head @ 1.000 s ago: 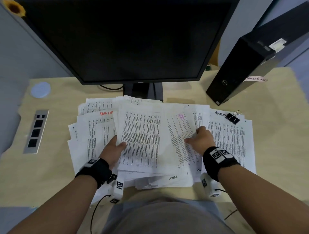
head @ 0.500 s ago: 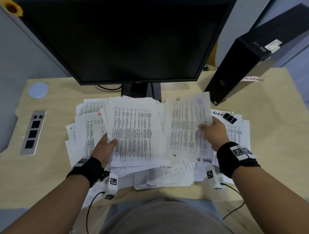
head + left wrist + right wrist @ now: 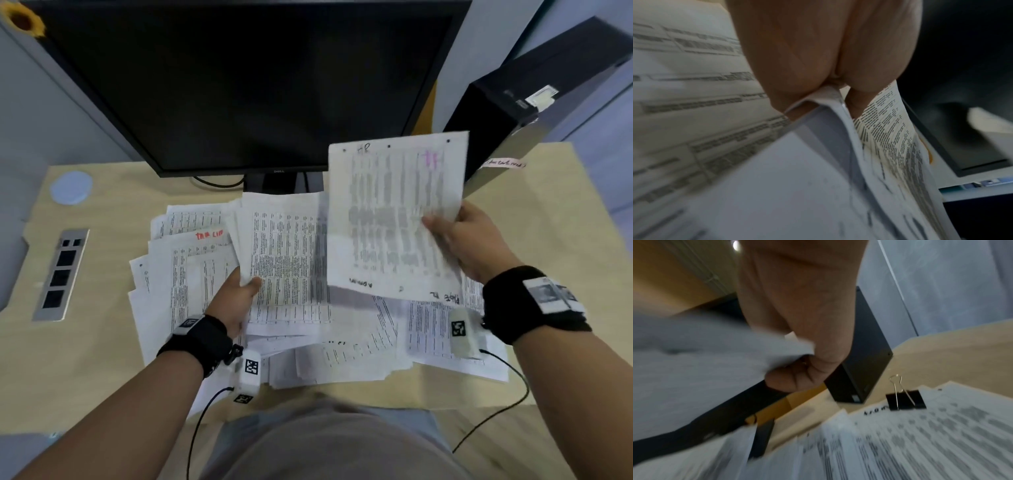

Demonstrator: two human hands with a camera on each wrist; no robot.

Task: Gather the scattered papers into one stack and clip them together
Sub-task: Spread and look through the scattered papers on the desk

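Papers (image 3: 342, 346) lie fanned & overlapping across lower-centre of the head view, nearest edge by the person's body, spilling over the worktop (image 3: 85, 359) front edge at lower left.

Left hand (image 3: 236, 301), centre-left: grip clenched on the lower-left corner of a bundle of printed sheets (image 3: 284, 257); the left wrist cam shows thumb and fingers (image 3: 855, 104) pinching several layers, edges splayed.

Right hand (image 3: 476, 240), centre-right: grip pinching the right edge of a lifted sheet (image 3: 394, 212), raised clear of the pile and blurred w/ motion.

Binder clip (image 3: 905, 400) sits on the far right corner of the pile, seen only in the right wrist cam; hidden behind the lifted sheet in the head view.

Farther back, top of frame: monitor (image 3: 239, 78) and, upper right, a black PC tower (image 3: 534, 102).

Step in hand, as I judge it: merging the lifted sheet w/ the left-hand bundle. To do it well: lay it on top w/ edges roughly matched, keep the left pinch firm so layers don't slide, then scoop the rest, esp. sheets overhanging the front edge. Square the lot by tapping long & short edges on the worktop before going for the clip. Don't bury the clip under gathered sheets.
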